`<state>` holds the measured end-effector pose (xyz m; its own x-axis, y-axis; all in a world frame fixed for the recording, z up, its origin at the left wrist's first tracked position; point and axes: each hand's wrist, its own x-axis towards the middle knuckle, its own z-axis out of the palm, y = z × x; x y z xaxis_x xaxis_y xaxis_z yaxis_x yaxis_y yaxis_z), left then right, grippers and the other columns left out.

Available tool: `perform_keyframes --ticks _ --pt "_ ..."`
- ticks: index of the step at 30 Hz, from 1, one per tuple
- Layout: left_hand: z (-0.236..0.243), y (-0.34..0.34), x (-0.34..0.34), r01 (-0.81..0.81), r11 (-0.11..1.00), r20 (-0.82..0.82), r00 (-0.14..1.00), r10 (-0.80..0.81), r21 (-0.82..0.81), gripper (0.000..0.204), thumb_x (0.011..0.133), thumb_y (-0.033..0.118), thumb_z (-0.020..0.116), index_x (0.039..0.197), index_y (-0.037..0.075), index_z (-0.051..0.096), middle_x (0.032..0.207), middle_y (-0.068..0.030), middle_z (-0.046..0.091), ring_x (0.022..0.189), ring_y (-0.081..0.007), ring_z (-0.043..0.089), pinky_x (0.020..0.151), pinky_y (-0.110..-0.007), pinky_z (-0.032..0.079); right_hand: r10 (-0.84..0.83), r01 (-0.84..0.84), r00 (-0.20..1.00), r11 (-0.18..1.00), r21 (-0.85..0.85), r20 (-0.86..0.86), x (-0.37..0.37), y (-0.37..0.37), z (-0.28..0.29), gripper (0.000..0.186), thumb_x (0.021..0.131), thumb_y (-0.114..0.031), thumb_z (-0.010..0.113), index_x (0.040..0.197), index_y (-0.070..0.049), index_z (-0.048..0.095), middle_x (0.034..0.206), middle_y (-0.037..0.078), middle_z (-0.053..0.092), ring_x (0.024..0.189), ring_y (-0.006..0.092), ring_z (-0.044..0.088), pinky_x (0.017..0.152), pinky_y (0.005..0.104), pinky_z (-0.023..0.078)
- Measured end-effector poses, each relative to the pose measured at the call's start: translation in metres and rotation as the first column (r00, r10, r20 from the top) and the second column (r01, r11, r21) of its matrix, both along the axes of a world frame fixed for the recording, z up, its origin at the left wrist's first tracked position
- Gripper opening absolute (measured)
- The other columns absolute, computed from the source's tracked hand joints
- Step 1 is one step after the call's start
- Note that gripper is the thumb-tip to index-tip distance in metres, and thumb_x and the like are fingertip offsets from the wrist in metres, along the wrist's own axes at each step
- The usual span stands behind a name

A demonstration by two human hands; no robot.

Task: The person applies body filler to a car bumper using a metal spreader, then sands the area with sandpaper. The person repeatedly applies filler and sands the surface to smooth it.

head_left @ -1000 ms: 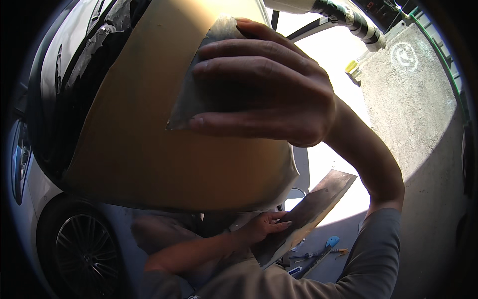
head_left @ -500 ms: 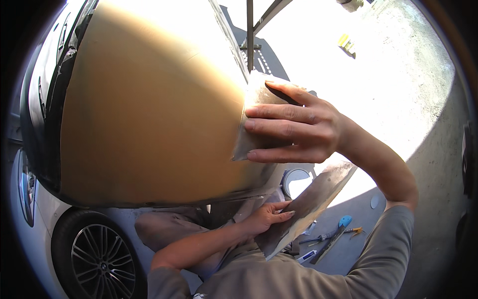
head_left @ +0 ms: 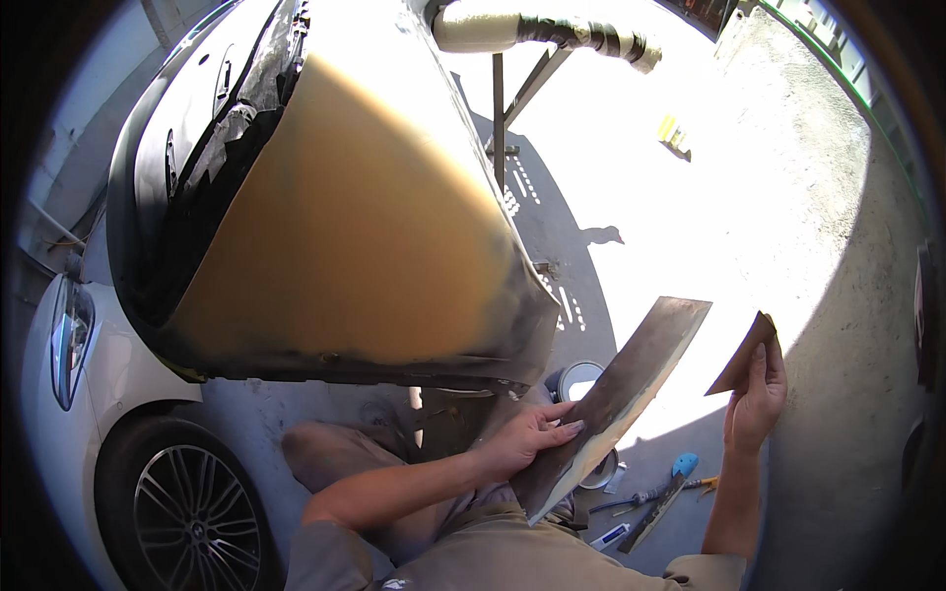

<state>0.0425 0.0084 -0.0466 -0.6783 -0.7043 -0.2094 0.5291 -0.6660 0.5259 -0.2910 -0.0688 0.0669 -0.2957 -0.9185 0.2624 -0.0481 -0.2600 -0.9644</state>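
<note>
Hard sunlight whitens part of the concrete floor (head_left: 838, 443), while shade covers the near side, where a pale car's wheel (head_left: 202, 502) stands at lower left. A large panel (head_left: 365, 217), mostly tan with dark edges, fills the upper middle, a metal post (head_left: 499, 118) beside it.

The left forearm slants across the lap toward the right, elbow bent. The left grip (head_left: 532, 433) pinches the edge of a long flat plate (head_left: 613, 399), thumb lying over its upper face and the other fingers largely hidden underneath. The plate tilts up and away to the right, below the panel's right corner, with a pale smear along its right edge.

The right forearm stands nearly upright at the lower right. The right grip (head_left: 757, 404) has its thumb pointing up, pressed toward the fingers on a thin, dark spreader (head_left: 741, 362), which angles down to the left, well apart from the panel and clear of the plate.

On the floor between the arms lies a blue-tipped tool (head_left: 662, 500).
</note>
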Motion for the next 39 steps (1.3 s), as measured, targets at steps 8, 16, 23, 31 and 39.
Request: perform_keyframes --ticks 8,16,23,31,39 --pt "0.039 0.023 -0.005 -0.218 0.968 0.109 0.967 0.232 -0.125 0.061 0.112 0.014 0.065 0.166 0.000 0.042 0.143 -0.0054 0.071 0.119 -0.0076 0.068 0.104 -0.024 0.053 0.413 -0.450 0.891 0.856 0.254 0.188 0.072 0.051 -0.057 0.049 0.111 -0.009 0.063 0.156 0.008 0.053 0.139 0.015 0.072 0.124 0.0181 0.069 0.111 0.0339 0.053" --pt "0.065 0.009 0.002 -0.164 0.965 0.169 0.965 0.200 -0.207 0.064 0.110 0.015 0.070 0.166 0.001 0.043 0.142 -0.0049 0.070 0.120 -0.0070 0.064 0.105 -0.024 0.051 0.429 -0.464 0.861 0.882 0.077 0.272 0.064 0.034 -0.047 0.045 0.110 -0.009 0.066 0.150 0.009 0.058 0.120 0.013 0.077 0.114 0.0181 0.075 0.101 0.0308 0.059" --pt "0.142 -0.007 0.064 -0.198 0.959 0.215 0.947 0.240 -0.202 0.051 0.112 0.013 0.065 0.158 -0.001 0.048 0.134 -0.0060 0.072 0.118 -0.0085 0.066 0.101 -0.026 0.054 0.128 -0.160 0.986 0.892 0.423 0.103 0.069 0.067 0.025 0.051 0.110 -0.004 0.061 0.158 0.006 0.052 0.141 0.016 0.070 0.125 0.0190 0.069 0.109 0.0340 0.055" --pt "0.332 0.018 0.123 -0.121 0.944 0.705 0.637 0.312 -0.308 0.041 0.114 0.007 0.058 0.153 -0.003 0.053 0.125 -0.0078 0.076 0.111 -0.0106 0.070 0.097 -0.028 0.055 0.229 -0.155 0.968 0.869 0.470 -0.103 0.085 0.029 0.210 0.042 0.104 -0.005 0.073 0.144 0.007 0.066 0.122 0.014 0.079 0.109 0.0166 0.075 0.097 0.0307 0.061" --pt "0.500 0.030 0.083 0.023 0.878 0.779 0.472 0.412 -0.478 0.040 0.111 0.004 0.059 0.150 -0.005 0.054 0.111 -0.0188 0.080 0.096 -0.0195 0.077 0.088 -0.032 0.057 0.396 -0.283 0.890 0.868 0.407 -0.227 0.105 -0.022 0.330 0.042 0.101 -0.007 0.072 0.142 0.003 0.070 0.114 0.013 0.081 0.098 0.0145 0.074 0.089 0.0294 0.059"
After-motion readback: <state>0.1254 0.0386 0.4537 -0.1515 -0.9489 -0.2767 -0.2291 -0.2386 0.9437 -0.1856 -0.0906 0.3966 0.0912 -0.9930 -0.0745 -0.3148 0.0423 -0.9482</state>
